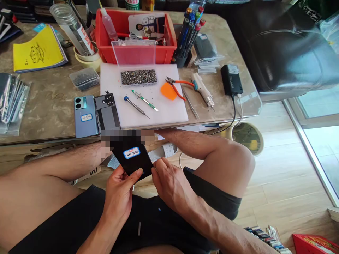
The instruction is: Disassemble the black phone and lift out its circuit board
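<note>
Black and slanting lengthwise from upper left to lower right, the labelled phone (pixel 135 161) lay left of and below the frame's centre, its near end clamped by the left hand (pixel 119 192) while the right hand's (pixel 171 180) curled fingers met its lower-right corner.

The bench (pixel 50 118) has a brown, marbled top. At its right stands a shiny black padded seat (pixel 286 49); lower than the bench, pale wood-patterned floor (pixel 272 183) reaches a metal strip (pixel 311 153), perhaps a door track.
</note>
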Motion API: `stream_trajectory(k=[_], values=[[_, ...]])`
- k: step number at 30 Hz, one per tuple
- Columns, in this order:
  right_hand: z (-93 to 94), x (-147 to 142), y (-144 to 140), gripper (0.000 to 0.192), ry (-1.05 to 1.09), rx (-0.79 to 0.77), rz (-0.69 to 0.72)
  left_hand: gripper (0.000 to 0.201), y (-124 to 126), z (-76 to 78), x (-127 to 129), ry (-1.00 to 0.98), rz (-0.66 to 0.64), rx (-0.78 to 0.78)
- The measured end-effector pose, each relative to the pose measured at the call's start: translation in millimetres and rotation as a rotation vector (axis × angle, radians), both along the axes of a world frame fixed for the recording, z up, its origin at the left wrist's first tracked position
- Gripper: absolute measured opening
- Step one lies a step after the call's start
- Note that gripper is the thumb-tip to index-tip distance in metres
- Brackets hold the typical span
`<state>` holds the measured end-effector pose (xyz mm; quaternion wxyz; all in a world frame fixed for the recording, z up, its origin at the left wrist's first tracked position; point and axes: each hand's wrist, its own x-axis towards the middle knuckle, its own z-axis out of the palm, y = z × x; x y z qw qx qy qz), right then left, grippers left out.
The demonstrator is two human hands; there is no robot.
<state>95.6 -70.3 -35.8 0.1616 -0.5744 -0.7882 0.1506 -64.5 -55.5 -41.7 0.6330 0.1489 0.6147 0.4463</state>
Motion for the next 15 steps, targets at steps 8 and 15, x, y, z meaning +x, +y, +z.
stream_trajectory(k=[8, 15], values=[[-13.3, 0.5, -6.8, 0.025, 0.113, -0.185, -0.099, 0.045, -0.1, -2.3, -0.8, -0.068, -0.011, -0.048], [-14.2, 4.5, 0.5, 0.024, 0.162, -0.213, -0.109, 0.043, 4.3, -5.9, -0.8, -0.09, -0.002, -0.028]])
